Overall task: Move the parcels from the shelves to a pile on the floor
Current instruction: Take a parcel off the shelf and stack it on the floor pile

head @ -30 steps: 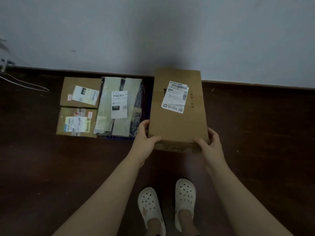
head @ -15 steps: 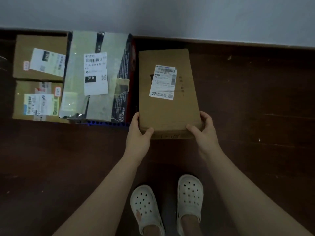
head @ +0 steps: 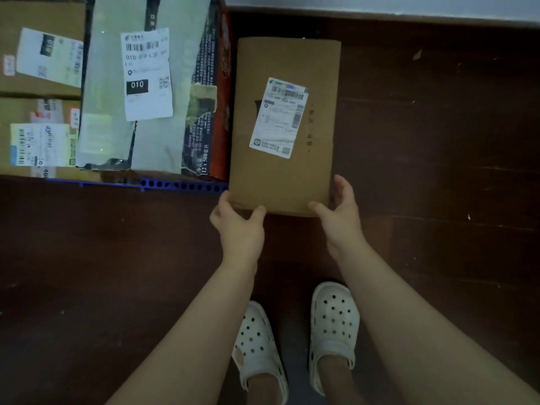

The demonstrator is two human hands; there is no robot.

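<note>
Two hands on one box (head: 285, 176), head view looking straight down.

- Box: flat brown cardboard, long axis running away from the person, just right of the carton (head: 102, 83), side by side with it, a thin dark gap between. White label (head: 279, 117) on top, slightly tilted. Cannot tell whether the box lies on the floor (head: 438, 200) or is held just off it.
- Left hand (head: 238, 226): grips the box's near corner on the carton side, thumb on top of the near edge, fingers wrapped round the side.
- Right hand (head: 340, 220): grips the near corner away from the carton, thumb on the near edge, fingers curled up along the far side.
- Carton: large, wrapped in grey film, dark printed side facing the box, white tag (head: 146, 74) reading "010".
- Small boxes, two, left of the carton: one farther (head: 38, 48), one nearer (head: 35, 135), touching each other, both labelled.
- Blue strip (head: 181, 185) with round holes shows under the carton's near edge.
- Wall (head: 409, 4): pale band beyond the carton and to its right.
- Floor: dark wood, scuffed.
- Clogs, white, perforated: left (head: 257, 346) and right (head: 333, 325), well nearer than the carton, between the forearms.
</note>
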